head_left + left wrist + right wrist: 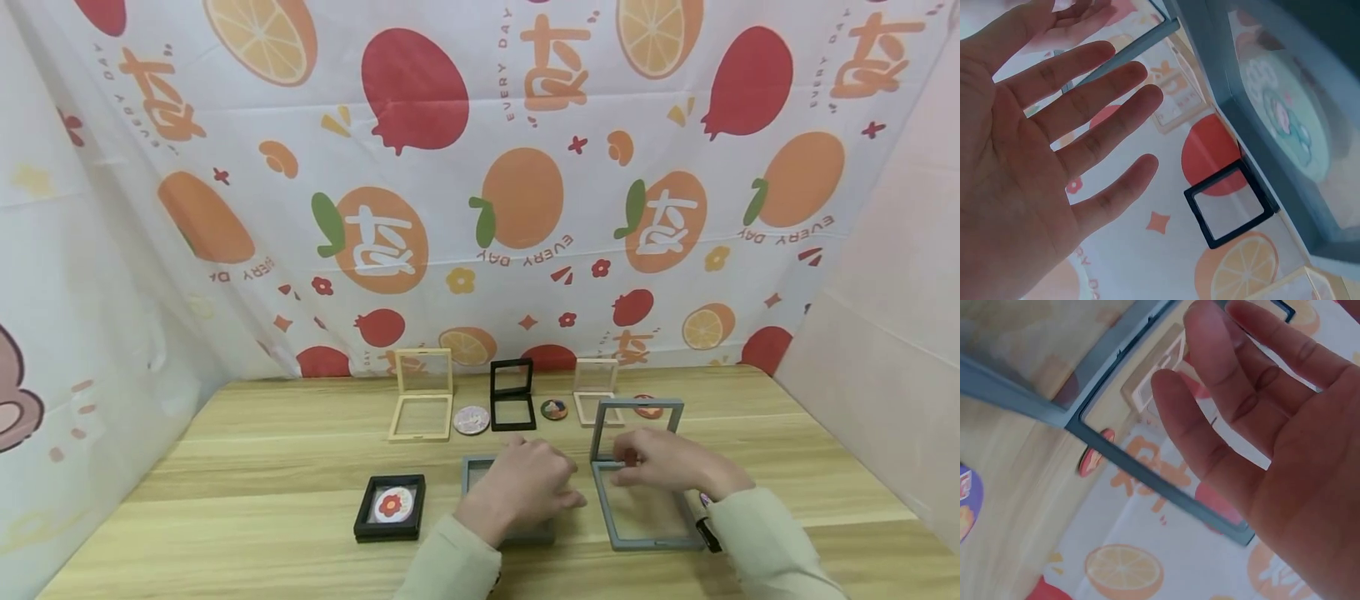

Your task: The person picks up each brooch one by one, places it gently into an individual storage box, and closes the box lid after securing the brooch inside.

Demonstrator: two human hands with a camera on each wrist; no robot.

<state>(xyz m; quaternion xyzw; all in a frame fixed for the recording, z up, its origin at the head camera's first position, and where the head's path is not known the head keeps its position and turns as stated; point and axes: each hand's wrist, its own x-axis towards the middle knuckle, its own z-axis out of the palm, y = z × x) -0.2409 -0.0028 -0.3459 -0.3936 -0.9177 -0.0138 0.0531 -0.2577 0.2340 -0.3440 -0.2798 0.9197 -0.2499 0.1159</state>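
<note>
My left hand (525, 483) hovers over a closed grey-blue display frame (540, 533), its fingers spread in the left wrist view. Inside that frame shows a round pale-green badge (1288, 119) with a cartoon figure, hidden from the head view by the hand. To the right, my right hand (663, 461) is between the upright lid and the flat base of an open grey-blue display frame (652, 544). Its fingers are loosely bent in the right wrist view and hold nothing. A purple badge (969, 500) lies on the table beside the open frame, partly cut off there.
At the left lies a black display frame (362, 533) with a red-flower badge (390, 506). Along the back stand open frames: light wood (420, 437), black (513, 426) and pale pink (600, 422). Near them lie lilac (472, 421), dark (554, 409) and red (648, 407) badges. A fruit-printed curtain (450, 325) hangs behind.
</note>
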